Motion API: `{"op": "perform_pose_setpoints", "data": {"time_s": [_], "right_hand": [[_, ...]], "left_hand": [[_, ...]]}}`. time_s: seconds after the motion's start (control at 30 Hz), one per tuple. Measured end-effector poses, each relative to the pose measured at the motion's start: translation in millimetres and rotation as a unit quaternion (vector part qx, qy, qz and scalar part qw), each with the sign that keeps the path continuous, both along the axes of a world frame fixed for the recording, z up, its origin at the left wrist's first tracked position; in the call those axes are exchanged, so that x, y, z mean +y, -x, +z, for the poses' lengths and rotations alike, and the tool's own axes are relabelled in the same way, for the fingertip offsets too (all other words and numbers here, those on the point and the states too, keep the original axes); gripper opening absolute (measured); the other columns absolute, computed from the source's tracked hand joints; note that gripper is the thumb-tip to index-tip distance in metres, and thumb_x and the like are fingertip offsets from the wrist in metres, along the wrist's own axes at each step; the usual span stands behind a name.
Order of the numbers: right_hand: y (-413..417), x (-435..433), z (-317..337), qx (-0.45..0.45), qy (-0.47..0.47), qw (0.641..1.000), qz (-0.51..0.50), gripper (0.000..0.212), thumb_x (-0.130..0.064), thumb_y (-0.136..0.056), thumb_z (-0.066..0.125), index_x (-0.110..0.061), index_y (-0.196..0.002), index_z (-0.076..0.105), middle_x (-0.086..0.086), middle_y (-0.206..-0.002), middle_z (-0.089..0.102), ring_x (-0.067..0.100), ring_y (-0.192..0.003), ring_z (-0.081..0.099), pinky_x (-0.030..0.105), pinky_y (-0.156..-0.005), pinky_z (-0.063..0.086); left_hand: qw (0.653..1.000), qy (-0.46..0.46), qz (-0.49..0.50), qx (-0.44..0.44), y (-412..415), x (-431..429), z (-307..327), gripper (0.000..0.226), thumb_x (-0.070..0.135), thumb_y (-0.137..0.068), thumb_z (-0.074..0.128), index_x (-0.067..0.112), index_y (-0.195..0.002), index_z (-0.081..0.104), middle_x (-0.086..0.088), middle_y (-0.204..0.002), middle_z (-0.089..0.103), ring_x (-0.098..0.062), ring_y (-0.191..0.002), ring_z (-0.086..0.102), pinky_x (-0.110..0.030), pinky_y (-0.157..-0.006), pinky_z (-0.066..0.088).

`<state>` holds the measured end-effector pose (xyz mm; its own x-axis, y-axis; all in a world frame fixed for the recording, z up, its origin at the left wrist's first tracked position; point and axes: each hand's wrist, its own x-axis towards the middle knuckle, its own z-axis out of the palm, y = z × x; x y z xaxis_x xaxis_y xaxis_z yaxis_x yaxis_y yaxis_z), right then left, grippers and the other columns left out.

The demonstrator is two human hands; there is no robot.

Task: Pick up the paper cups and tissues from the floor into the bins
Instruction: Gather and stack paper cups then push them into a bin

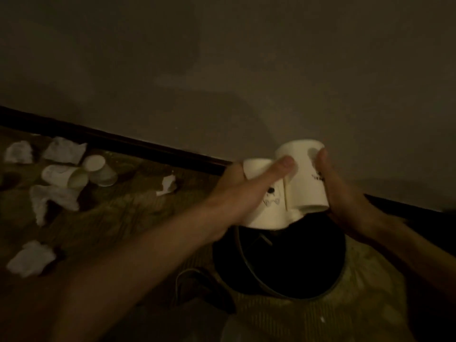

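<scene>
My left hand (pixel 237 191) grips a white paper cup (pixel 267 208), tipped mouth down over the dark round bin (pixel 291 275). My right hand (pixel 345 193) holds a second white paper cup (pixel 306 178), also upside down, right beside the first. Both cups hang just above the bin's far rim. On the floor at the left lie two more paper cups (pixel 66 176) (pixel 101 170) on their sides. Several crumpled tissues are scattered around them, such as one (pixel 63 149) by the wall and one (pixel 30 257) nearer me.
A dark skirting board (pixel 148 146) runs along the grey wall behind the litter and the bin. The floor is a patterned brownish carpet (pixel 128 208). A small tissue scrap (pixel 169 185) lies between the cups on the floor and my hands. The room is dim.
</scene>
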<state>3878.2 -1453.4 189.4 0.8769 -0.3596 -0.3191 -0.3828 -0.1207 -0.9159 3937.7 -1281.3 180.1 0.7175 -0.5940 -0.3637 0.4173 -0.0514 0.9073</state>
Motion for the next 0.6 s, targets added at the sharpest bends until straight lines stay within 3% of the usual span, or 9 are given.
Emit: {"op": "perform_pose_setpoints", "data": {"time_s": [0.07,0.17,0.23,0.33,0.4,0.5,0.57,0.6], "right_hand": [[21,-17,-4,0.051,0.007,0.999,0.007,0.085,-0.079,-0.064,0.042,-0.025,-0.128,0.059,0.001,-0.112,0.073,0.016,-0.103,0.069,0.036,-0.093,0.055],[41,-31,-11,0.093,0.031,0.995,0.010,0.085,-0.076,-0.069,0.046,-0.027,-0.137,0.048,0.004,-0.121,0.067,0.017,-0.105,0.067,0.037,-0.093,0.052],[48,-36,-16,0.096,0.082,0.992,0.025,0.063,-0.059,-0.082,0.051,-0.026,-0.135,0.047,0.001,-0.124,0.062,0.007,-0.105,0.062,0.023,-0.087,0.050],[57,-37,-22,0.158,0.159,0.968,0.108,0.013,-0.047,-0.096,0.047,-0.043,-0.104,0.056,-0.024,-0.099,0.057,-0.023,-0.087,0.054,0.000,-0.071,0.042],[60,-35,-24,0.165,0.187,0.957,0.148,0.013,-0.046,-0.099,0.043,-0.047,-0.096,0.056,-0.036,-0.088,0.052,-0.030,-0.084,0.049,-0.006,-0.067,0.037],[55,-35,-24,0.127,0.259,0.944,0.160,0.025,-0.042,-0.101,0.044,-0.036,-0.121,0.058,-0.027,-0.103,0.057,-0.010,-0.099,0.055,0.003,-0.079,0.040],[47,-34,-25,0.099,0.283,0.939,0.170,0.022,-0.035,-0.100,0.050,-0.035,-0.119,0.060,-0.020,-0.107,0.062,-0.002,-0.103,0.059,0.013,-0.086,0.045],[42,-30,-23,0.084,0.281,0.941,0.169,0.015,-0.032,-0.098,0.055,-0.039,-0.110,0.061,-0.021,-0.102,0.064,-0.003,-0.099,0.061,0.015,-0.084,0.047]], "left_hand": [[0.999,-0.019,-0.017,-0.019,10,-17,-14,0.058,0.072,-0.062,0.072,0.031,-0.102,0.064,0.019,-0.089,0.074,0.000,-0.083,0.070,-0.018,-0.068,0.052],[0.993,-0.094,-0.056,-0.054,25,-31,-35,0.059,0.080,-0.072,0.058,0.034,-0.109,0.053,0.020,-0.096,0.065,0.001,-0.087,0.062,-0.021,-0.068,0.045],[0.977,-0.146,-0.133,-0.077,37,-36,-51,0.059,0.074,-0.087,0.043,0.034,-0.129,0.040,0.019,-0.112,0.056,-0.004,-0.097,0.056,-0.022,-0.076,0.041],[0.950,-0.182,-0.235,-0.100,48,-37,-70,0.065,0.060,-0.099,0.030,0.031,-0.154,0.011,0.001,-0.152,0.037,-0.020,-0.134,0.041,-0.024,-0.096,0.028],[0.938,-0.206,-0.247,-0.131,46,-37,-74,0.063,0.052,-0.103,0.031,0.027,-0.156,0.010,-0.002,-0.159,0.028,-0.021,-0.142,0.033,-0.024,-0.098,0.026],[0.938,-0.241,-0.172,-0.181,33,-38,-66,0.042,0.037,-0.105,0.039,0.021,-0.144,0.042,-0.005,-0.144,0.049,-0.023,-0.132,0.047,-0.026,-0.097,0.035],[0.947,-0.228,-0.120,-0.192,21,-35,-58,0.019,0.030,-0.103,0.046,0.024,-0.108,0.063,-0.005,-0.112,0.067,-0.023,-0.107,0.063,-0.031,-0.085,0.049],[0.949,-0.218,-0.105,-0.202,15,-31,-52,0.019,0.030,-0.101,0.050,0.023,-0.091,0.064,-0.003,-0.094,0.069,-0.021,-0.091,0.066,-0.033,-0.076,0.053]]}}
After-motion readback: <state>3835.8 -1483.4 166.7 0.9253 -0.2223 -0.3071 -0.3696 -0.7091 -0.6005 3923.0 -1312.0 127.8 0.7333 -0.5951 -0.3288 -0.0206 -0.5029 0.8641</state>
